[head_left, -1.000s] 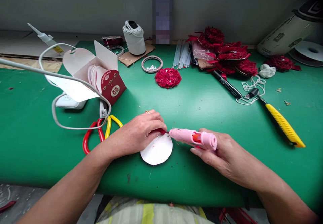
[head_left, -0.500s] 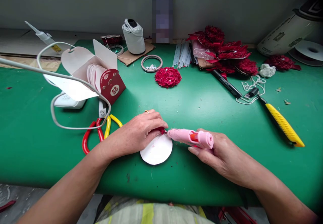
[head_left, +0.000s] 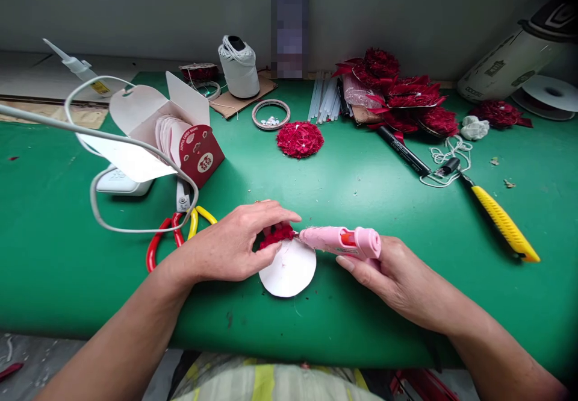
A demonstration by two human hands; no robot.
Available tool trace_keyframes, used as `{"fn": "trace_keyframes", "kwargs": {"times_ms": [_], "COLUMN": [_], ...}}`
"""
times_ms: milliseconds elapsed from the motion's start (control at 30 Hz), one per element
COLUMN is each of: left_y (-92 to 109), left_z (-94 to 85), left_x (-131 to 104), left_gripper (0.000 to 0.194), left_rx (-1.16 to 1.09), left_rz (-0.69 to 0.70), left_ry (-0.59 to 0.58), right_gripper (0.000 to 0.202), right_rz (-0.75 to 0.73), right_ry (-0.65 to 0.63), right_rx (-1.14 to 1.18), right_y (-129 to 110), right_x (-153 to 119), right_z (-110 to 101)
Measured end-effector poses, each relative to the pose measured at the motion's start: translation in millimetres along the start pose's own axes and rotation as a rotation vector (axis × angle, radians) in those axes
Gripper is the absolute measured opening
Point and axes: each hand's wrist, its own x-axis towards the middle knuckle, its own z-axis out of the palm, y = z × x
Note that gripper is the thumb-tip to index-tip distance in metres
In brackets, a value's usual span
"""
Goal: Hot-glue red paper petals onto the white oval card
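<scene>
My right hand (head_left: 383,283) is wrapped round a pink hot glue gun (head_left: 334,239), its nozzle pointing left at the upper edge of a white paper disc (head_left: 289,271). Gathered dark red ribbon (head_left: 279,235) lies along the disc's top left edge, and the nozzle tip meets or nearly meets its right end. Over the ribbon, my left hand (head_left: 241,238) has its thumb and index finger spread apart. The thumb tip is by the disc; the other fingers are partly hidden.
A finished red rosette (head_left: 300,139) lies ahead, near a tape ring (head_left: 271,114) with white beads. At left stand an open candy box (head_left: 203,157) with discs, a cable (head_left: 94,202) and red-and-yellow-handled scissors (head_left: 192,226). A yellow cutter (head_left: 503,220) lies right, below piled rosettes (head_left: 413,94).
My left thumb and index finger have parted, uncovering more red ribbon. The disc has shifted slightly right. The glue gun stays almost in place.
</scene>
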Motion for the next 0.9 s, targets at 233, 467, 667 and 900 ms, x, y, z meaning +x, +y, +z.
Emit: {"fn": "trace_keyframes", "kwargs": {"times_ms": [233, 467, 667, 900], "left_y": [2, 9, 7, 3], "left_z": [5.6, 4.2, 13.4, 27.6], "left_x": [-4, -8, -12, -11], "left_gripper": [0.056, 0.064, 0.061, 0.060], "left_rx": [0.039, 0.064, 0.073, 0.135], "left_rz": [-0.032, -0.098, -0.066, -0.014], "left_ry": [-0.065, -0.090, -0.017, 0.046], "right_gripper": [0.029, 0.039, 0.036, 0.036], "right_rz": [-0.009, -0.037, -0.019, -0.036], "right_ry": [0.039, 0.014, 0.081, 0.100], "right_rx": [0.015, 0.066, 0.014, -0.049], "right_y": [2, 1, 3, 5], "right_x": [-1, 1, 1, -1], "right_z": [1, 0, 2, 10]}}
